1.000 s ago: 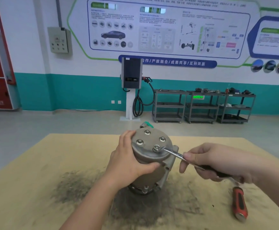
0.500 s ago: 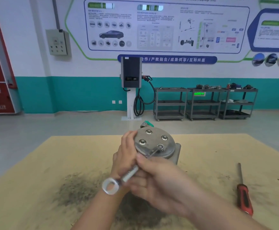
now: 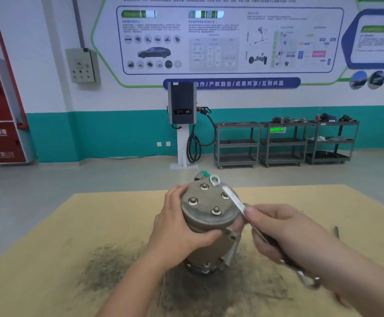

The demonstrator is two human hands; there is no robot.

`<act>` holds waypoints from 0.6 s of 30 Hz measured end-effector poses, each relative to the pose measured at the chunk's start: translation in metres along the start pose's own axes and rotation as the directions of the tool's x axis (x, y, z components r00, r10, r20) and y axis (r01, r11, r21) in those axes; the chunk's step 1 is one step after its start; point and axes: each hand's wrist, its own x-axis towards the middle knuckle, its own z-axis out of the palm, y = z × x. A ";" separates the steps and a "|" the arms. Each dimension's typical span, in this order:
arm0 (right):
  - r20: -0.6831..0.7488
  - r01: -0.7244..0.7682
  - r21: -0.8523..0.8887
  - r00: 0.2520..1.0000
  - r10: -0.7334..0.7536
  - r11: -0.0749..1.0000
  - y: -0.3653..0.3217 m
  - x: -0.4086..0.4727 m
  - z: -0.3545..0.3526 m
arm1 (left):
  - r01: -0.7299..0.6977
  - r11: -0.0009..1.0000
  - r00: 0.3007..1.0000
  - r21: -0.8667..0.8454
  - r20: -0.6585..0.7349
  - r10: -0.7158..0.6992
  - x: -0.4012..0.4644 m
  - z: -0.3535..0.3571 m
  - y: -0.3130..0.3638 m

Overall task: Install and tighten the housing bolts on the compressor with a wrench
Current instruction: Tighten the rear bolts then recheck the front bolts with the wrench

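Observation:
A grey compressor [image 3: 205, 227] stands upright on the wooden table [image 3: 49, 259]. Several bolts sit in its round top plate, the nearest bolt [image 3: 216, 210] at the front edge. My left hand [image 3: 179, 229] grips the housing from the left, thumb across its front. My right hand [image 3: 284, 234] grips a silver wrench [image 3: 234, 200] by the shaft. The wrench slants over the plate's right rim, its ring end [image 3: 214, 180] above the far edge and off the bolts. Its other end [image 3: 309, 282] sticks out below my right wrist.
Dark grit is spread on the table around and in front of the compressor. A screwdriver tip [image 3: 336, 232] shows at the right behind my right forearm. Shelf carts [image 3: 284, 143] and a charger post [image 3: 183, 124] stand far off by the wall.
My right hand swung the wrench from the front-left of the compressor round to its right side. The wrench head has come off the front bolt and now points to the far edge.

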 end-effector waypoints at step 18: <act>0.464 -0.313 0.088 0.853 0.240 0.946 0.006 0.014 -0.025 | 0.007 0.999 1.000 0.038 -0.010 -0.007 -0.001 0.000 0.003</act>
